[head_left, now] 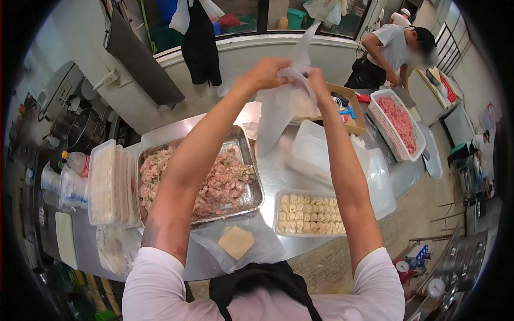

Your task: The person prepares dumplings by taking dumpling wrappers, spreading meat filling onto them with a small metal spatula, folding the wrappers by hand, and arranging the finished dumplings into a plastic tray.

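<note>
Both my arms reach forward over the metal table, and my hands hold up a thin translucent plastic bag. My left hand pinches its upper part from the left. My right hand grips it from the right, close to the other hand. Below my left arm lies a metal tray of ground meat mixture. A plastic container with rows of dumplings stands nearer to me, beside my right forearm. Between them, a stack of square dough wrappers rests on a plastic sheet.
Stacked lidded containers stand left of the tray. Empty plastic containers and a cardboard box lie at the right. Farther right, a white basket holds raw meat, and a co-worker bends over the table.
</note>
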The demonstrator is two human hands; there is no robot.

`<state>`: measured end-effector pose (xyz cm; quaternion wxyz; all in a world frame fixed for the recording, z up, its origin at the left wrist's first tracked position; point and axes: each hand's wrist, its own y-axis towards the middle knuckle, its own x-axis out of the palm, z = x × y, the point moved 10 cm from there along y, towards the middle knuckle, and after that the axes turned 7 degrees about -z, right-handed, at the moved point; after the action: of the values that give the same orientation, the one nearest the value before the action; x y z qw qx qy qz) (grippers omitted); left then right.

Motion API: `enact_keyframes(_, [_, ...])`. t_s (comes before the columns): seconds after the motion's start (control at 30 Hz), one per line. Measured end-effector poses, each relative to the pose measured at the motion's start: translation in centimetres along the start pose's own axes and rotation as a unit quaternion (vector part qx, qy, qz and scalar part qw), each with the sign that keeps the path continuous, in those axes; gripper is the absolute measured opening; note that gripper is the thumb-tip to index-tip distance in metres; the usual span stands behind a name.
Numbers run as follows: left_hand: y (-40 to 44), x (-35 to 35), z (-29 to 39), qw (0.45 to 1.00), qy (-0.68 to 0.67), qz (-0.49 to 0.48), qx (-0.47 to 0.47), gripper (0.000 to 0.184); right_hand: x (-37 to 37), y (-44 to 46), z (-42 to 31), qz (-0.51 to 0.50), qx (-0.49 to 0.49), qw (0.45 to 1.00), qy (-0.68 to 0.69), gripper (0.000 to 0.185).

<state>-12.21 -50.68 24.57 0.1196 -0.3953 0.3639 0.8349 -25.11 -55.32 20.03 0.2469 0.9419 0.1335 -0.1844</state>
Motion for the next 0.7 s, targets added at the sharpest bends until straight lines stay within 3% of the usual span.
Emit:
enact_keyframes(0.07, [0.5, 0.9, -0.7, 0.999, 0.041, 0.005, -0.015, 0.029, -0.4, -0.1, -0.2, -0.02, -0.001, 1.0, 0.02, 0.014])
enact_keyframes(0.13, [0.9, 5.6, -2.9, 0.953, 0.191, -0.211, -0.098, 0.031, -2.4, -0.7, 1.0, 0.042, 0.051, 0.991, 0.115, 0.014])
enact_keyframes(0.2, [1.3, 6.9, -3.9, 0.947, 0.203, -0.228, -0.101, 0.032, -3.8, -0.4, 0.7, 0.068, 0.065, 0.986, 0.141, 0.017])
enact_keyframes(0.27, [1.7, 7.7, -3.7, 0.939, 0.215, -0.247, -0.101, 0.032, -7.2, -1.0, -0.9, 0.184, 0.018, 0.953, 0.24, 0.021])
enact_keyframes(0.33, [1.5, 8.2, -4.4, 0.902, 0.232, -0.316, -0.179, 0.034, -11.1, -1.9, -2.9, 0.288, -0.047, 0.911, 0.291, 0.03])
enact_keyframes(0.4, [2.0, 9.0, -5.3, 0.904, 0.222, -0.324, -0.172, 0.034, -14.8, -3.9, -6.8, 0.36, -0.133, 0.866, 0.321, 0.027])
enact_keyframes(0.47, [2.7, 9.8, -6.8, 0.904, 0.213, -0.33, -0.167, 0.035, -17.2, -6.1, -10.3, 0.366, -0.177, 0.837, 0.366, 0.025])
enact_keyframes(0.57, [3.1, 10.9, -6.7, 0.885, 0.222, -0.381, -0.151, 0.035, -18.9, -10.2, -14.7, 0.322, -0.233, 0.847, 0.353, 0.025])
enact_keyframes(0.63, [3.5, 9.1, -4.7, 0.915, 0.206, -0.312, -0.153, 0.035, -19.4, -13.5, -15.2, 0.307, -0.225, 0.874, 0.304, 0.026])
enact_keyframes(0.7, [3.6, 8.0, -4.5, 0.923, 0.181, -0.291, -0.175, 0.036, -19.4, -17.6, -14.3, 0.369, -0.164, 0.883, 0.239, 0.029])
